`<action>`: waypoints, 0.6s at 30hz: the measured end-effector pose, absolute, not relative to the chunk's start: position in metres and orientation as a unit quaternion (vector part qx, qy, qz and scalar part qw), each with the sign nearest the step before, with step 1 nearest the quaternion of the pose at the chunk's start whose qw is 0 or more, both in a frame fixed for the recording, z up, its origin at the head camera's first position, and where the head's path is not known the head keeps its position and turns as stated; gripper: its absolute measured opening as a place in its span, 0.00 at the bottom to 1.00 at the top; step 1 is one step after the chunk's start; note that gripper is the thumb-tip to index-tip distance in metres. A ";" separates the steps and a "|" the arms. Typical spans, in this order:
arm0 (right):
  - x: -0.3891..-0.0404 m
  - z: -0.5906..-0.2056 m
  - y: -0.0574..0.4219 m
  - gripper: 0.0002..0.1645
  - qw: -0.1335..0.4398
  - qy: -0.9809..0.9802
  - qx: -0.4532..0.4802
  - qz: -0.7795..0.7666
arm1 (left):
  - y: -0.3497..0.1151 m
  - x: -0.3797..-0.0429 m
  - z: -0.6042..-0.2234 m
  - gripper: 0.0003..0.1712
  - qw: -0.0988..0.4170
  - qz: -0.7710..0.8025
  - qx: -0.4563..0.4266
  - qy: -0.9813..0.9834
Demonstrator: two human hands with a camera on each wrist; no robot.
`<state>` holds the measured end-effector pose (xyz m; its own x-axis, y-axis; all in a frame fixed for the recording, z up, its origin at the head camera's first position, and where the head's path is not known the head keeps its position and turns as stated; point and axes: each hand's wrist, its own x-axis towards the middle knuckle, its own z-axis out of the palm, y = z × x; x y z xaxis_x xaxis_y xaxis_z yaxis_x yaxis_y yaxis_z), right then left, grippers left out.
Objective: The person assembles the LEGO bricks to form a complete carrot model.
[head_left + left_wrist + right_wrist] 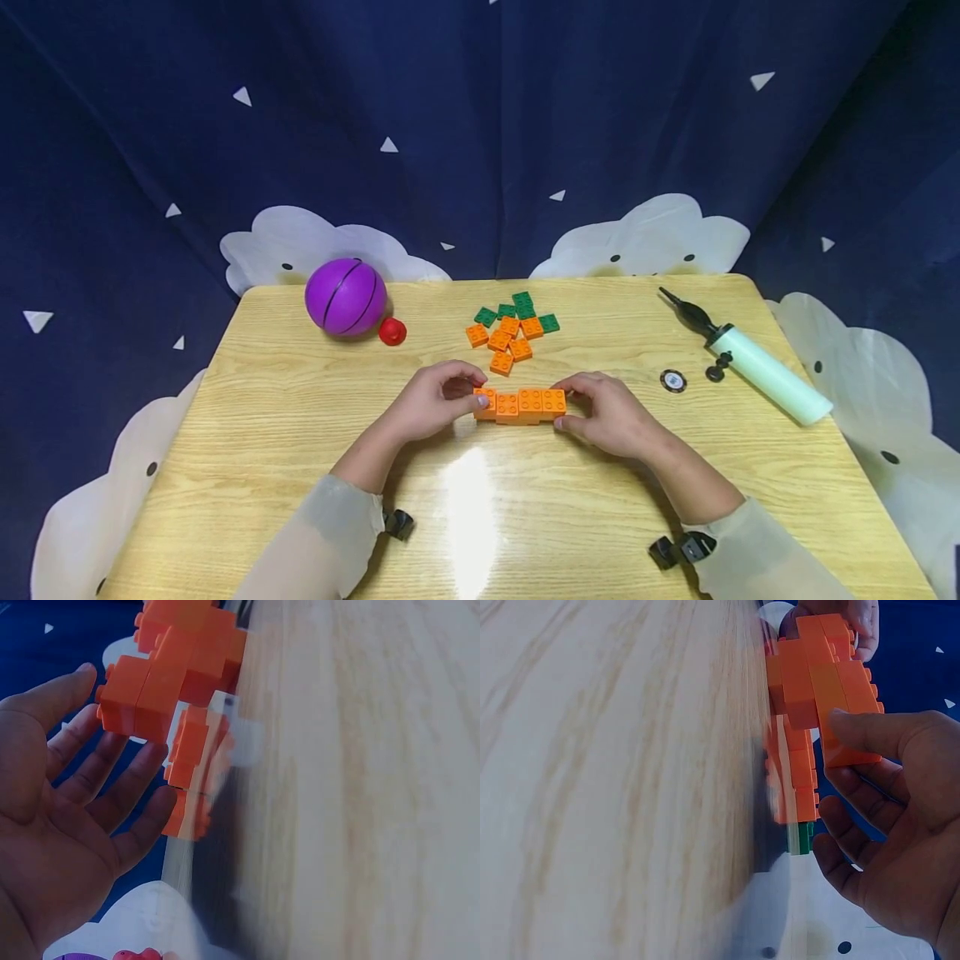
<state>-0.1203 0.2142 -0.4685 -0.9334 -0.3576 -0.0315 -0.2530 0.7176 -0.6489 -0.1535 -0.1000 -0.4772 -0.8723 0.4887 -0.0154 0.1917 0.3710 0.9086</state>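
Orange brick row (521, 405) lies on the desk (300, 417), long axis running left to right across the person's front, directly between both hands. Left hand (431, 400) at the row's left end: thumb and fingers curled in and pinching the end brick. The left wrist view shows fingers (112, 780) loosely spread behind that end, tips touching the brick face. Right hand (611, 412) at the right end: thumb on the near side, fingers wrapped round the far side, gripping the last brick; the right wrist view confirms the thumb pressed on the orange block (832, 682). Both hands about equally close, each owning one end.

Loose pile of orange and green bricks (512, 329) just behind the row, towards the far edge, near but apart from it. Purple ball (346, 297) and small red cap (392, 332) far left. Hand pump (750, 360) far right, with a round disc (673, 381) and a small black fitting (718, 367) beside it.
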 end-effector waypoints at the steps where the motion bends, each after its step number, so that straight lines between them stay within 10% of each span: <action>1: -0.120 -0.468 0.214 0.26 0.078 0.924 -0.165 -0.337 | -0.100 -0.155 -0.477 0.20 0.140 0.520 0.209 0.817; 18: -0.121 -0.469 0.215 0.26 0.073 0.925 -0.169 -0.333 | -0.092 -0.175 -0.479 0.11 0.096 0.517 0.186 0.830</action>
<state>-0.1208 0.2145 -0.4687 -0.9319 -0.3621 -0.0226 -0.2645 0.7210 -0.6405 -0.1751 -0.0917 -0.4787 -0.9125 0.4078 0.0331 0.2099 0.3973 0.8934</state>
